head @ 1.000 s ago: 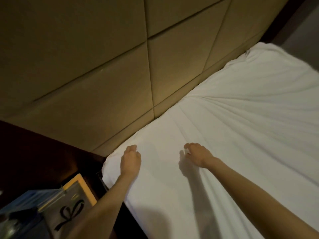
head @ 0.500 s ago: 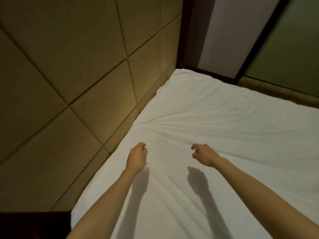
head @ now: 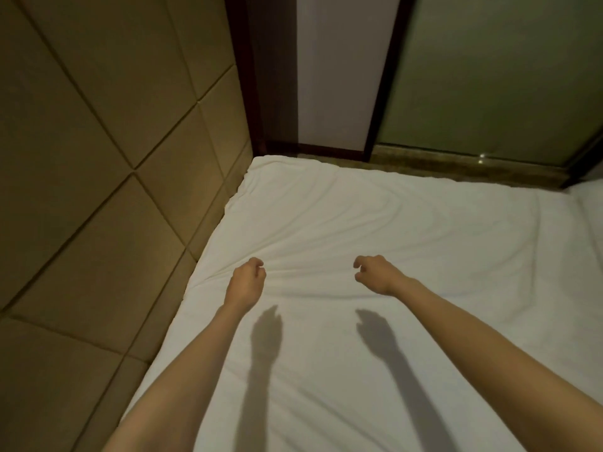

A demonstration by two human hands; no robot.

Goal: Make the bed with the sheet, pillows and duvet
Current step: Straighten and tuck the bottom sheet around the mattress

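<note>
A white sheet (head: 375,216) covers the mattress, with creases fanning out from the headboard side towards the middle. My left hand (head: 245,282) hovers above the sheet near the headboard edge, fingers loosely curled, holding nothing. My right hand (head: 375,274) hovers to its right, fingers curled but apart, also holding nothing. Both hands cast shadows on the sheet below them, so neither touches it. No pillows or duvet are in view.
A padded tan headboard wall (head: 98,190) runs along the left of the bed. Beyond the far bed edge stand a dark wooden frame (head: 248,76), a pale panel (head: 339,76) and a greenish glass wall (head: 496,76). More white bedding (head: 590,203) shows at far right.
The view has swung right from the nightstand corner to the far side of the bed. Both hands have lifted off the sheet and moved along the headboard edge.
</note>
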